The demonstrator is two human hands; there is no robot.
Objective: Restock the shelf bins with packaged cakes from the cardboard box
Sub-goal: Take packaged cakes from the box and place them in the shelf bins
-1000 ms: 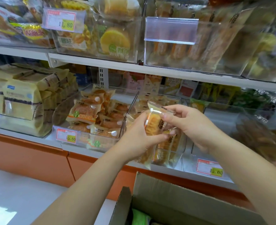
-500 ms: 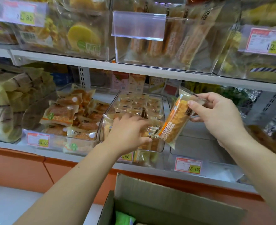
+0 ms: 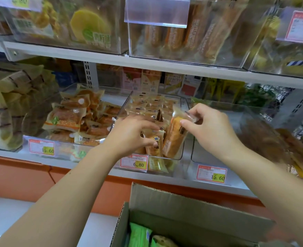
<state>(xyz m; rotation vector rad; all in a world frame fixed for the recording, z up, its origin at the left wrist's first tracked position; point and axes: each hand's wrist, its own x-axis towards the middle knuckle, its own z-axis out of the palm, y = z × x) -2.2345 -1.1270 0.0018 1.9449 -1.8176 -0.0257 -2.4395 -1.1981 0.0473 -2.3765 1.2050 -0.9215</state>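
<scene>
Clear film is what I'm working with here. The right grip (image 3: 209,129) is pinched narrow on the top seal of a cake (image 3: 175,136), thumb and forefinger on the crimped edge. The pack hangs tilted below it into the front corner of the bin (image 3: 180,157). Its lower end is in among the others; I can't tell if it has reached the bin floor.

My read on handling: it's light, with soft sponge inside, so it will dent if I squeeze the middle. The film looks slick and crinkly. That flat seal is the stiffest part and the safest hold, and it lets the pack dangle and slide in end first.

The left grip (image 3: 132,134) is curled over the packets (image 3: 155,143) standing just beside the cake, fingers round their tops. I'd guess it is holding them back to open a slot. They stand tight, so the fit is snug.

The bin's clear side wall sits close under the right grip, on its outer side, so there's little room to swing. Past it is a second bin (image 3: 193,154). A price tag (image 3: 134,164) sits just below the left grip. Off beyond the left grip's outer side is a bin of round cakes (image 3: 66,120). The upper shelf (image 3: 147,63) runs above both grips, well apart from them.

Below both wrists the box (image 3: 182,207) is open, with green packs (image 3: 140,236) inside. Its raised flap could catch a forearm on the reach back down.
</scene>
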